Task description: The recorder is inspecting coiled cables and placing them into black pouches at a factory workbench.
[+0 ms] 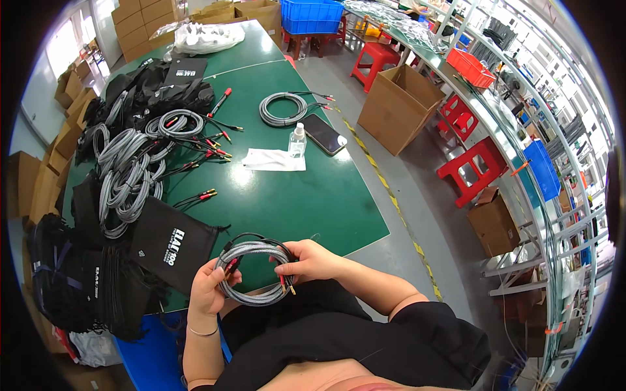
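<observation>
Between my two hands, at the near edge of the green table, is a coiled grey braided cable [251,299] with black ends and red-and-gold plugs. My left hand [210,285] grips the coil's left side, fingers wrapped round it. On the opposite side, my right hand [309,259] pinches the coil near a pair of plugs that hang down. Just left of my hands lies a flat black drawstring pouch [171,242] with white print. Beyond it is a heap of similar coiled grey cables [124,173], their plugs pointing right.
On the green table [280,202] are a single cable coil [277,120], a spray bottle [297,141], a white cloth [264,160] and a phone [326,135]. Black pouches [117,280] pile up at left. A cardboard box [399,107] and red stools [475,171] stand across the aisle.
</observation>
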